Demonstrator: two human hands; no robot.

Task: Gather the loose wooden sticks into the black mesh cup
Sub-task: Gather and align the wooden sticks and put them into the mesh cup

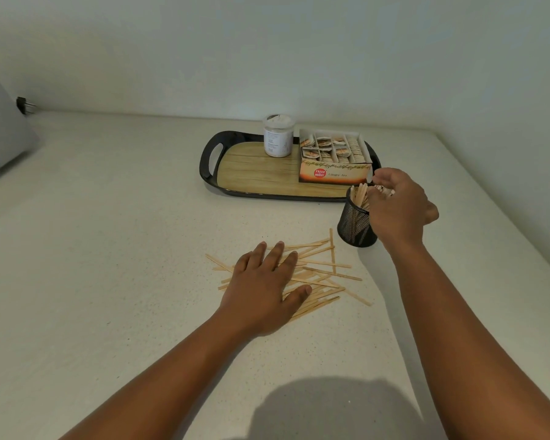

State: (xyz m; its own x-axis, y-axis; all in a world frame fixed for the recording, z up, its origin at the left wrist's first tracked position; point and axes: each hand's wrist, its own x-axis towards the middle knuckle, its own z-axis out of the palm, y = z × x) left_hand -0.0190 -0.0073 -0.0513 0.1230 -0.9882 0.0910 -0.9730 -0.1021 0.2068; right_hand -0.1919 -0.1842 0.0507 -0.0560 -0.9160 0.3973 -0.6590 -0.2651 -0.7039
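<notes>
Down on the pale countertop (108, 249), nearest us, the left hand (264, 290) lies flat over the scattered wooden sticks (324, 274), fingers straight and spread, thumb out to the side, pressing the pile rather than grasping any of it. Plenty of sticks fan out from under the palm toward the right, crossing one another, so there's a fair heap left to collect.

Just beyond that heap stands the black mesh cup (356, 227), upright, with a bundle of sticks (360, 193) already poking out of its top. The right hand (397, 204) is over the rim, fingers curled in at the mouth of the cup. It looks like it's feeding a batch in, though whether it grips sticks at this instant I cannot tell; the fingertips are hidden.

So this is the drop-off step, mid-task by my reckoning. Next, that right hand needs to come away and return to the pile, and the left should bunch the strays together so they can be pinched up cleanly.

Farther back, a black-rimmed tray (210, 160) carries a white jar (278, 138) and an open tea box (334, 157).
</notes>
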